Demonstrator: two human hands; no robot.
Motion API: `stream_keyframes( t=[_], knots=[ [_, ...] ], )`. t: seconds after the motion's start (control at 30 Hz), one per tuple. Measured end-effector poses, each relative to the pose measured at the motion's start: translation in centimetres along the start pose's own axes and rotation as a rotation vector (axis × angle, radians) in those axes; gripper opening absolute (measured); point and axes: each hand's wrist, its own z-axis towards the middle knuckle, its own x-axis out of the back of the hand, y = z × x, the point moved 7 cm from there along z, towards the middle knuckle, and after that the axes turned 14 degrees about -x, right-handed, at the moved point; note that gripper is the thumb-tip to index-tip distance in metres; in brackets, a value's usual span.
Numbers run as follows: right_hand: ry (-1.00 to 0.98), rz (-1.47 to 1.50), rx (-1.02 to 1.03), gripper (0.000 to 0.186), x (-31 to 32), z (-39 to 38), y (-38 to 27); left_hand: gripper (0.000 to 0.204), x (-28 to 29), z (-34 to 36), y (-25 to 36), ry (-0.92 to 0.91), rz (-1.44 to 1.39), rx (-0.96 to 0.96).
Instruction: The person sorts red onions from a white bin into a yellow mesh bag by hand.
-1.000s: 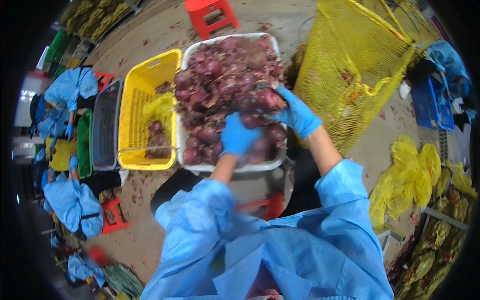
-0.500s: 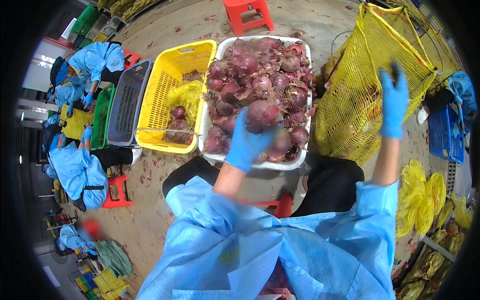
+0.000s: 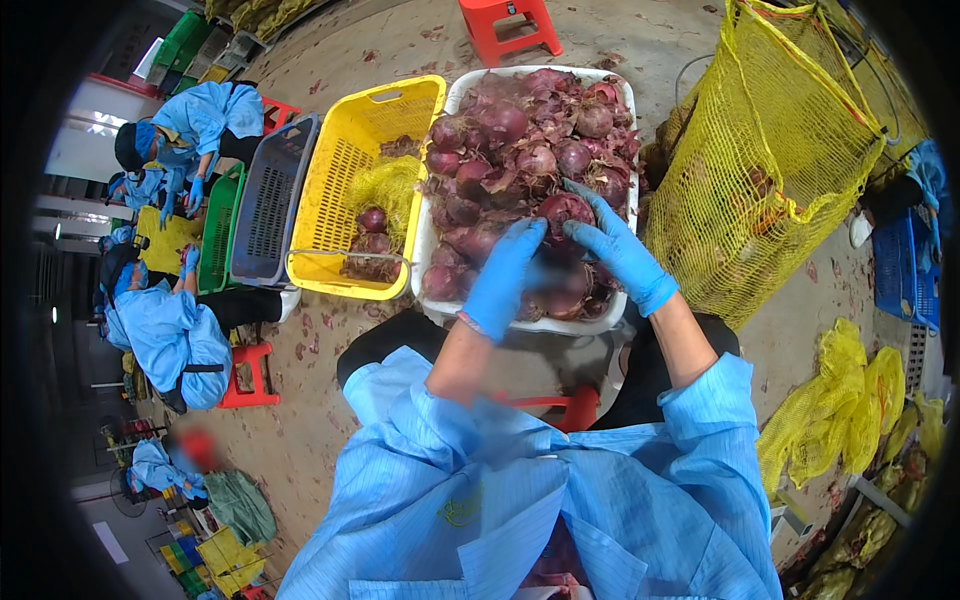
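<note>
Both of my hands, in blue gloves, meet at a red onion (image 3: 563, 212) above a heaped white crate (image 3: 632, 215). My left hand (image 3: 508, 277) grips the onion's near left side with its fingertips. Around its right side curl the fingers of my right hand (image 3: 630, 258), one of them stretched along the far side. Many more red onions (image 3: 536, 160) with dry roots and loose papery skins fill the crate beneath. A dark blur between my hands hides part of the left thumb.
Left of the crate stands a yellow basket (image 3: 330, 165) holding a few onions and netting. Beyond it are a grey-blue crate (image 3: 265, 205) and a green one (image 3: 222, 230). A tall yellow mesh sack (image 3: 760, 190) stands at right. A red stool (image 3: 510, 30) is ahead; co-workers sit left.
My right hand has come from the mesh sack over to the crate and taken hold of the onion beside my left hand. The view has shifted slightly.
</note>
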Motion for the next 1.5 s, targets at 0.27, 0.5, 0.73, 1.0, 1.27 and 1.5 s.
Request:
stream_keyframes(
  t=[0.27, 0.5, 0.73, 1.0, 1.27, 1.5],
  knots=[
    [0.091, 0.103, 0.052, 0.052, 1.0, -0.3, -0.3, 0.037, -0.4, 0.6, -0.6, 0.149, 0.177, -0.045],
    [0.605, 0.132, 0.397, 0.039, 10.2, -5.8, -9.6, 0.054, 1.2, 0.8, -2.7, 0.147, 0.279, 0.016],
    [1.278, -0.767, 0.489, 0.064, 25.7, -10.6, -17.2, 0.066, 2.6, 0.2, -7.0, -0.072, 1.175, -0.255],
    [0.333, -1.417, 0.254, 0.04, 6.6, -3.4, -0.6, 0.072, -2.3, 1.2, -7.2, -0.205, 1.561, -0.572],
    [0.214, -1.655, 0.021, 0.08, 5.1, 0.3, 8.7, 0.073, -0.4, 6.7, -9.0, -0.122, 1.481, -0.187],
    [0.358, -1.086, -0.133, 0.063, 8.3, -0.8, 5.3, 0.067, 0.8, 7.7, -9.5, -0.084, 1.401, -0.162]
  ],
)
